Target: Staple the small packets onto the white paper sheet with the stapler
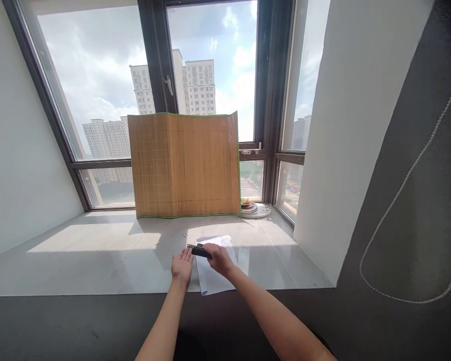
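**Stapler held over paper on the sill**

Nearest, the left hand point(182, 265) lies flat on the grey surface point(97, 250), fingers released, just beside the white paper point(214, 281). The right hand point(218, 258) has its fingers clenched around a black stapler point(198, 250) above the sheet's left edge. Behind stands a folded bamboo screen point(186, 165), round plates point(253, 208) at its right, then the window point(97, 75).

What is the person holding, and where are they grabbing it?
The right hand grips a black stapler by its back end. The left hand holds nothing.
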The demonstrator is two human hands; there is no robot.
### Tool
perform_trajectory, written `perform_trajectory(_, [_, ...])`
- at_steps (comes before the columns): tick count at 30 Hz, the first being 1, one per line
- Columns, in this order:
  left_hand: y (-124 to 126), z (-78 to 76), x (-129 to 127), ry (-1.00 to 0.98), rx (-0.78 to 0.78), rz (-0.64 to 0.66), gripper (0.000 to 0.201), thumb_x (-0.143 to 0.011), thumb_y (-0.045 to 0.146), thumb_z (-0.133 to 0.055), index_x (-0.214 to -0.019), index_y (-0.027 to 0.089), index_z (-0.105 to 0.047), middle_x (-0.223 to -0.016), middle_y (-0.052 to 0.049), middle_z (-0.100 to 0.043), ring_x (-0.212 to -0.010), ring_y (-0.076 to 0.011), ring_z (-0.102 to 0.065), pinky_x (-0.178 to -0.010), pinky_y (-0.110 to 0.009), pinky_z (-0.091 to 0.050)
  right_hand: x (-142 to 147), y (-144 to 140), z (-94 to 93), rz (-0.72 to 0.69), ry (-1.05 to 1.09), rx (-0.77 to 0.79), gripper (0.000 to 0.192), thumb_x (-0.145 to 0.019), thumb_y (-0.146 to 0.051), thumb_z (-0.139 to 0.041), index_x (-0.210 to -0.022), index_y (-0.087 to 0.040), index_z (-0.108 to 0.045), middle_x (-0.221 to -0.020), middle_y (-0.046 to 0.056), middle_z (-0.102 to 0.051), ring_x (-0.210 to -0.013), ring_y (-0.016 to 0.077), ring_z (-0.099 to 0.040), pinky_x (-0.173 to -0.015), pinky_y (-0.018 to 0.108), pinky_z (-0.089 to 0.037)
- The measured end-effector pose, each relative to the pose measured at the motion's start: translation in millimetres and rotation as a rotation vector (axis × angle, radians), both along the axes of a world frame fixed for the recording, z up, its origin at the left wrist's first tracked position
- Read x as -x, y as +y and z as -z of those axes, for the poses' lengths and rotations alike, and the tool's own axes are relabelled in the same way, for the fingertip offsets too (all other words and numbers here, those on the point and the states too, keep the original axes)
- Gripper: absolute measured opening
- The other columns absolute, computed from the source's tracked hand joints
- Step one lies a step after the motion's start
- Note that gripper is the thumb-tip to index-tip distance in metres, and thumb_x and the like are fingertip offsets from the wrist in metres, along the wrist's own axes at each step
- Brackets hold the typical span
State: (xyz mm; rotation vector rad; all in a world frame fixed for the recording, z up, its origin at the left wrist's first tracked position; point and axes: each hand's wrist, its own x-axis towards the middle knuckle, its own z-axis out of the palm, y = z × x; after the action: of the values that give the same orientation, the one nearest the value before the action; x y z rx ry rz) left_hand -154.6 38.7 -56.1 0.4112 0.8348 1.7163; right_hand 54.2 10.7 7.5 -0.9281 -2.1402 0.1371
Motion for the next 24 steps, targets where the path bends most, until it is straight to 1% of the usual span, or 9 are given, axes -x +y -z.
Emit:
perform_trajectory(3, [-2.7,1.8,10.0,-0.176,-0.066,0.087,0.074,-0.105,0.066,-0.018,-0.139,0.017,-0.062,-0.154,-0.023,-0.055,-0.148,-0.0332,-0.051,-0.116,-0.058,-0.05,20.5,-9.0,-7.6,-0.124,-0.19,-0.233,0.029,-0.095,-0.005,-0.057,-0.115,-0.02,-0.072,-0.117,0.012,-0.076,-0.116,0.0243,-0.068,-0.103,0.038,-0.054])
perform_trajectory(6, [-5.0,2.8,12.3,-0.202,-0.096,0.123,0.088,-0.103,0.072,-0.009,-0.146,0.014,-0.059,-0.156,-0.024,-0.053,-0.147,-0.0344,-0.051,-0.117,-0.057,-0.049,33.7,-11.3,-4.7,-0.15,-0.296,-0.415,0.025,-0.103,-0.008,-0.049,-0.116,-0.015,-0.07,-0.123,0.016,-0.075,-0.123,0.0263,-0.066,-0.108,0.043,-0.053])
perform_trajectory(8, [-5.8,2.1,10.9,-0.202,-0.112,0.123,0.086,-0.104,0.07,-0.011,-0.149,0.013,-0.056,-0.155,-0.024,-0.054,-0.146,-0.0338,-0.052,-0.116,-0.056,-0.049,36.7,-10.5,0.0,-0.138,-0.327,-0.484,0.027,-0.105,-0.009,-0.046,-0.116,-0.012,-0.07,-0.123,0.017,-0.075,-0.126,0.0274,-0.065,-0.11,0.044,-0.052])
perform_trajectory(10, [-6.7,-0.1,8.7,-0.2,-0.138,0.096,0.079,-0.107,0.062,-0.012,-0.152,0.013,-0.054,-0.153,-0.025,-0.056,-0.145,-0.0327,-0.055,-0.114,-0.055,-0.052,34.6,-9.9,2.8,-0.137,-0.31,-0.48,0.027,-0.104,-0.009,-0.046,-0.116,-0.012,-0.071,-0.123,0.018,-0.075,-0.126,0.0278,-0.065,-0.112,0.044,-0.05])
perform_trajectory(12, [-8.3,-3.5,6.2,-0.221,-0.143,0.055,0.074,-0.11,0.054,-0.01,-0.153,0.011,-0.053,-0.153,-0.026,-0.056,-0.142,-0.0319,-0.057,-0.111,-0.055,-0.055,27.9,-10.3,1.7,-0.097,-0.218,-0.375,0.028,-0.101,-0.007,-0.049,-0.117,-0.013,-0.071,-0.123,0.017,-0.075,-0.125,0.0281,-0.066,-0.111,0.043,-0.049])
perform_trajectory(14, [-10.7,-7.5,4.0,-0.249,-0.139,0.028,0.075,-0.111,0.05,-0.006,-0.153,0.01,-0.052,-0.153,-0.027,-0.055,-0.14,-0.0317,-0.059,-0.109,-0.054,-0.057,18.0,-11.3,-1.7,0.07,-0.025,-0.156,0.031,-0.094,-0.005,-0.053,-0.115,-0.016,-0.073,-0.117,0.014,-0.077,-0.115,0.028,-0.069,-0.1,0.038,-0.053])
perform_trajectory(17, [-14.3,-12.5,1.8,-0.267,-0.13,0.023,0.077,-0.111,0.053,-0.004,-0.156,0.011,-0.049,-0.156,-0.026,-0.054,-0.14,-0.0317,-0.06,-0.109,-0.054,-0.058,2.2,-11.3,-2.6,0.34,0.266,0.228,0.027,-0.085,-0.009,-0.061,-0.102,-0.021,-0.078,-0.093,0.008,-0.079,-0.088,0.0259,-0.073,-0.076,0.031,-0.052])
perform_trajectory(20, [-16.7,-14.7,1.3,-0.278,-0.127,0.035,0.079,-0.11,0.055,-0.003,-0.16,0.01,-0.045,-0.158,-0.026,-0.051,-0.14,-0.0313,-0.059,-0.11,-0.052,-0.057,-9.5,-8.5,8.6,0.353,0.368,0.411,0.015,-0.08,-0.016,-0.069,-0.088,-0.021,-0.08,-0.079,0.004,-0.077,-0.077,0.0235,-0.072,-0.068,0.028,-0.048])
perform_trajectory(24, [-18.2,-14.9,1.5,-0.275,-0.153,0.069,0.081,-0.109,0.058,-0.002,-0.162,0.013,-0.043,-0.158,-0.025,-0.051,-0.141,-0.0331,-0.059,-0.11,-0.057,-0.056,-15.4,-5.2,24.5,0.318,0.371,0.465,0.009,-0.077,-0.021,-0.075,-0.085,-0.021,-0.079,-0.076,0.003,-0.076,-0.076,0.0229,-0.071,-0.071,0.029,-0.05])
